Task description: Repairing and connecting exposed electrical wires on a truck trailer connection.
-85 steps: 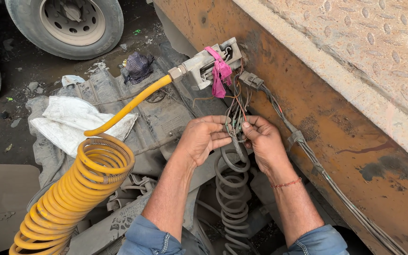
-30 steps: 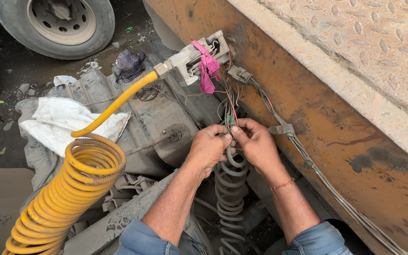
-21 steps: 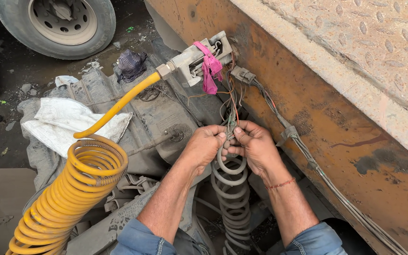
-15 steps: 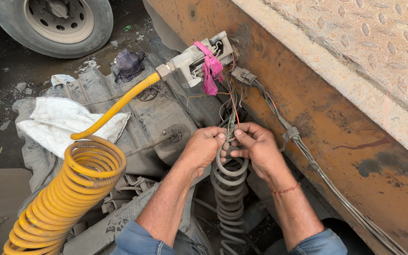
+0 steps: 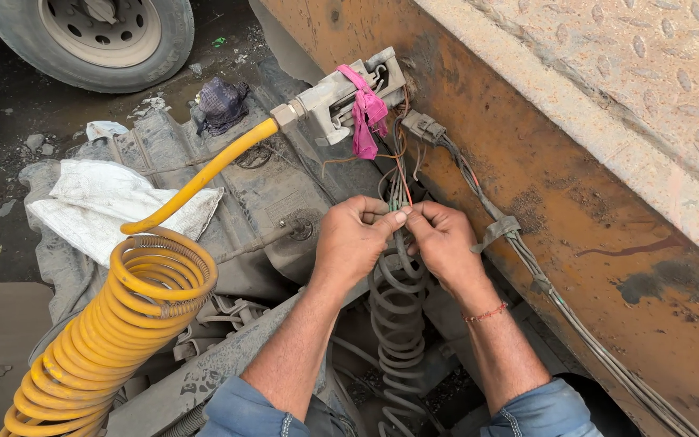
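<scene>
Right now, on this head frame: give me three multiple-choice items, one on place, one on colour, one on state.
1. Where does the pink rag hang?
A. On the grey connector block above the hands
B. On the tyre
C. On the white cloth

2. What colour is the large coiled air hose on the person's left?
A. Blue
B. Yellow
C. Red

3. What are the left hand and right hand doing?
A. Resting open on the cloth
B. Holding the yellow hose
C. Both pinching the thin wires above the grey coiled cable

Answers:
1. A: the rag is tied around the connector block on the rusty orange body.
2. B: its coils and its straight run to the block are yellow.
3. C: the fingertips of both hands meet on the wire bundle.
</scene>
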